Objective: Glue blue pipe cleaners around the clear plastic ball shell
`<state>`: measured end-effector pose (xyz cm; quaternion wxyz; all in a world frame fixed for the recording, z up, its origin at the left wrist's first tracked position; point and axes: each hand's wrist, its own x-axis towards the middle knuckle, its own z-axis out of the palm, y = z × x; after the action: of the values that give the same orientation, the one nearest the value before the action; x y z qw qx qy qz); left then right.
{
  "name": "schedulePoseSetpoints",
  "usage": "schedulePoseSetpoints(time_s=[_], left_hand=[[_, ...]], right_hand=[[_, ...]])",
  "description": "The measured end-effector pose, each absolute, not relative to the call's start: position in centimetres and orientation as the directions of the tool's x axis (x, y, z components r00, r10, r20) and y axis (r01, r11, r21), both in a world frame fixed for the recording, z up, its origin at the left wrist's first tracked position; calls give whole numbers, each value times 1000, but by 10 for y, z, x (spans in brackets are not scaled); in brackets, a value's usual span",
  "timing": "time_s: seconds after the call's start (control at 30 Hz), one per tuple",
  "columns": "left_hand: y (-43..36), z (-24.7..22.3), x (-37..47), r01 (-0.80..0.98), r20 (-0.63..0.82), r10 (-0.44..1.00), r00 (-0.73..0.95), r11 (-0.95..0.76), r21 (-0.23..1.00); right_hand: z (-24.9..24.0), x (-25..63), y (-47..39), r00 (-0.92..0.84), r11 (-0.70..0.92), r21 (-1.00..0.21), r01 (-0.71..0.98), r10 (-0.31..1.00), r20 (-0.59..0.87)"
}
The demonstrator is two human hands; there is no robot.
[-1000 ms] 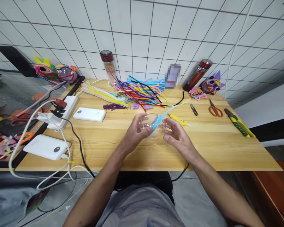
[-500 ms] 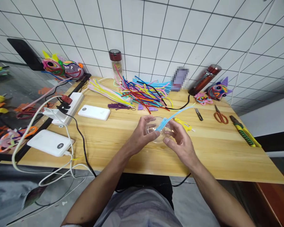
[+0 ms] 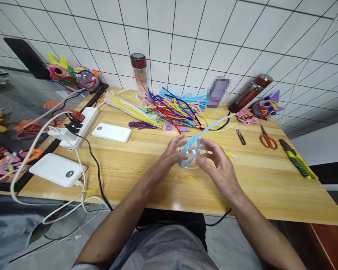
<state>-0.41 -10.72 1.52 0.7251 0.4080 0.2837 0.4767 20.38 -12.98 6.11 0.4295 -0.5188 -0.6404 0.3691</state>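
Between my hands, just above the table's middle, is a clear plastic ball (image 3: 192,160). A light blue pipe cleaner (image 3: 197,137) runs around it in a loop, with its long free end sticking out to the upper right. My left hand (image 3: 173,154) grips the ball's left side, the thumb near the pipe cleaner. On the right side, my right hand (image 3: 218,165) curls its fingers and thumb around the ball. A yellow tool (image 3: 227,152), perhaps a glue pen, lies partly hidden behind my right fingers.
A heap of coloured pipe cleaners (image 3: 174,108) lies at the back. Scissors (image 3: 267,138), snips (image 3: 241,137) and green-yellow pliers (image 3: 295,159) lie at right. Power banks (image 3: 112,132), a power strip (image 3: 83,125) and cables occupy the left. A red flask (image 3: 252,92) leans against the wall.
The ball has turned in my hands, so the blue pipe cleaner now shows as a loop around it. Its free end reaches higher. The view has shifted slightly.
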Motion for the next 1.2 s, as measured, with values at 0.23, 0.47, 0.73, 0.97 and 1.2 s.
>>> schedulePoseSetpoints(time_s=[0.23, 0.47, 0.73, 0.97, 1.2], left_hand=[[-102, 12, 3, -513, -120, 945, 303, 269, 815], [-103, 13, 0, -549, -141, 932, 335, 315, 774], [-104, 16, 2, -573, -197, 932, 305, 345, 744], [-107, 23, -5, -602, -235, 939, 252, 343, 721], [-109, 28, -6, -621, -235, 951, 202, 310, 720]], right_hand=[[69, 194, -123, -77, 235, -831, 505, 971, 228], [65, 191, -118, -93, 295, -785, 545, 951, 294], [60, 189, -119, -133, 320, -790, 524, 946, 295], [42, 284, -124, 245, -109, -745, 658, 967, 75], [32, 309, -115, 408, -447, -247, 860, 892, -196]])
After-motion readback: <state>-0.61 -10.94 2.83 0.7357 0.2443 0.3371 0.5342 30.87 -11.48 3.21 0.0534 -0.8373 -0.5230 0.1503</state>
